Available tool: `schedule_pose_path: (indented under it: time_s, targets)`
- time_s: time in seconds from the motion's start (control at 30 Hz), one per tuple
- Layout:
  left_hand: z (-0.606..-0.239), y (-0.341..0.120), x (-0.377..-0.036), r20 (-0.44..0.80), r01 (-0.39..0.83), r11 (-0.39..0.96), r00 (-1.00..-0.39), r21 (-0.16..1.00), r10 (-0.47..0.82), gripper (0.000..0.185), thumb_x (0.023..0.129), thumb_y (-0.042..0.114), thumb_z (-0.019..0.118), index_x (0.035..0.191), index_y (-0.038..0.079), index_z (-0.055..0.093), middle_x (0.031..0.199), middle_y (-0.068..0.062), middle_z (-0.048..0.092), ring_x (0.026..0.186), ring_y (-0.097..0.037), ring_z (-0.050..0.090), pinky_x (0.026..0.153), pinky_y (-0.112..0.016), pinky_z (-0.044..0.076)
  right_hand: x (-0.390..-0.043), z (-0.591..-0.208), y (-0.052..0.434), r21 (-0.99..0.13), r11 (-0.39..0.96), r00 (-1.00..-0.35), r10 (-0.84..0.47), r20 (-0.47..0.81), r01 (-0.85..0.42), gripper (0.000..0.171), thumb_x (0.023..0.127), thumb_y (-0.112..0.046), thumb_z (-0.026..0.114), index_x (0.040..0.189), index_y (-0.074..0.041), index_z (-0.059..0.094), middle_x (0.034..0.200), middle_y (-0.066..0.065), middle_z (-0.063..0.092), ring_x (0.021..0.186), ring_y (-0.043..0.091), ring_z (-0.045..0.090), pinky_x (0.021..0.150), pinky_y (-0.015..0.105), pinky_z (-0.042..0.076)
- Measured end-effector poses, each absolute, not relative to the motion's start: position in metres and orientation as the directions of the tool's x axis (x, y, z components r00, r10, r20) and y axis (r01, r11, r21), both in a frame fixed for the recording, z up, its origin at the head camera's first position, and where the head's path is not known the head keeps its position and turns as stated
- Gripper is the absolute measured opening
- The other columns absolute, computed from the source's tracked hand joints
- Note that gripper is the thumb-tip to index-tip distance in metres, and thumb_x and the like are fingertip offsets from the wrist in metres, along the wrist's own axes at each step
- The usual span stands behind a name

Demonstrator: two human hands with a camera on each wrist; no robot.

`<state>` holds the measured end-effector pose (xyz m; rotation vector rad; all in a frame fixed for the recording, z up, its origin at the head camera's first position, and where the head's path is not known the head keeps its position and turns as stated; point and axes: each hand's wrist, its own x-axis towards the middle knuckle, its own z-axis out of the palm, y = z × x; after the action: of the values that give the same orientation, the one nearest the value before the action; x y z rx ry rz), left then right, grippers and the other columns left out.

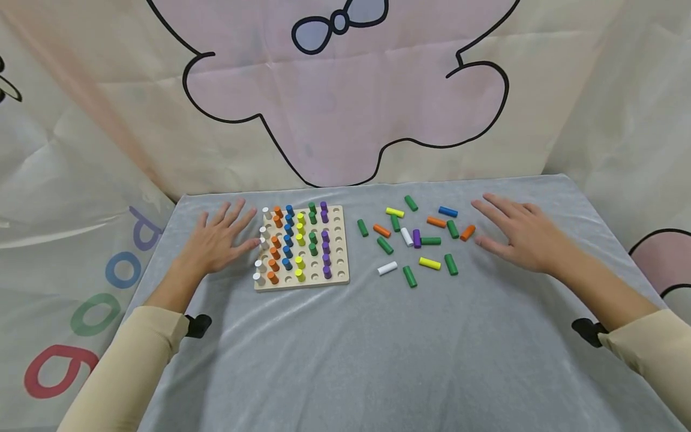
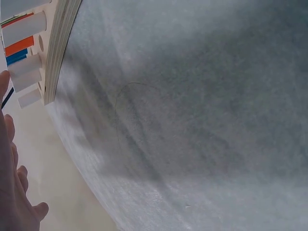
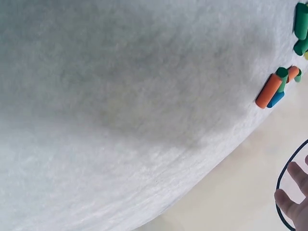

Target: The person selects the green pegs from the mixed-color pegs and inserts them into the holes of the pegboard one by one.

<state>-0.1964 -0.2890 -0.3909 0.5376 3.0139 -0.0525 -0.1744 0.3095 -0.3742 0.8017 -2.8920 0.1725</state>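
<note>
A light wooden pegboard (image 1: 339, 240) lies left of centre, with columns of upright white, orange, blue, yellow, green and purple pegs. Some of its holes hold no peg, mostly in the rightmost column. My left hand (image 1: 218, 240) spreads its fingers at the board's left edge, thumb near the white pegs (image 2: 26, 29); whether it touches them I cannot tell. To the right, loose pegs lie scattered on the cloth, many of them green (image 1: 451, 264). My right hand (image 1: 520, 235) extends its fingers beside this group, close to an orange peg (image 1: 467, 233), and holds nothing.
A grey cloth (image 1: 345, 354) covers the table. Behind it hangs a pale curtain (image 1: 135, 90) with a pink cartoon outline, and similar sheets close off both sides. Among the loose pegs are a blue one (image 1: 448, 211), yellow ones (image 1: 429, 263) and white ones (image 1: 387, 268).
</note>
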Motion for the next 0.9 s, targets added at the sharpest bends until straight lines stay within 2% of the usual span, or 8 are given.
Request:
schedule_pose_path:
  time_s: [0.23, 0.43, 0.67, 0.9]
  targets:
    - [-0.394, -0.289, -0.195, -0.096, 0.365, 0.931, -0.927, -0.001, 0.363, 0.081, 0.097, 0.067, 0.041, 0.16, 0.019, 0.023, 0.167, -0.011, 0.01, 0.15, -0.042, 0.013, 0.111, -0.07, 0.015, -0.166, -0.379, 0.302, -0.21, 0.827, -0.853, -0.495, 0.168, -0.521, 0.073, 0.087, -0.031, 0.077, 0.15, -0.014, 0.044, 0.145, 0.018, 0.05, 0.125, 0.041, 0.053, 0.097, 0.064, 0.04]
    - [-0.397, -0.288, -0.194, -0.129, 0.369, 0.928, -0.919, 0.046, 0.372, 0.083, 0.096, 0.067, 0.044, 0.16, 0.019, 0.023, 0.167, -0.01, 0.011, 0.149, -0.042, 0.014, 0.11, -0.07, 0.016, -0.161, -0.38, 0.297, -0.359, 0.798, -0.872, -0.474, 0.125, -0.485, 0.075, 0.084, -0.015, 0.08, 0.15, -0.014, 0.044, 0.136, 0.016, 0.058, 0.112, 0.036, 0.062, 0.085, 0.058, 0.051]
    - [-0.4, -0.286, -0.194, -0.192, 0.374, 0.925, -0.905, 0.071, 0.381, 0.087, 0.095, 0.068, 0.045, 0.16, 0.015, 0.022, 0.166, -0.013, 0.014, 0.149, -0.043, 0.014, 0.111, -0.07, 0.016, -0.162, -0.386, 0.296, -0.455, 0.716, -0.838, -0.524, 0.149, -0.529, 0.07, 0.08, -0.002, 0.081, 0.143, -0.007, 0.049, 0.12, 0.012, 0.069, 0.107, 0.032, 0.066, 0.084, 0.055, 0.051]
    - [-0.404, -0.285, -0.193, -0.236, 0.402, 0.913, -0.883, 0.066, 0.405, 0.089, 0.096, 0.067, 0.045, 0.16, 0.012, 0.019, 0.166, -0.014, 0.013, 0.148, -0.044, 0.015, 0.111, -0.069, 0.017, -0.161, -0.393, 0.291, -0.567, 0.665, -0.838, -0.538, 0.089, -0.487, 0.065, 0.083, 0.0, 0.078, 0.141, -0.004, 0.05, 0.12, 0.011, 0.07, 0.109, 0.029, 0.066, 0.085, 0.054, 0.053]
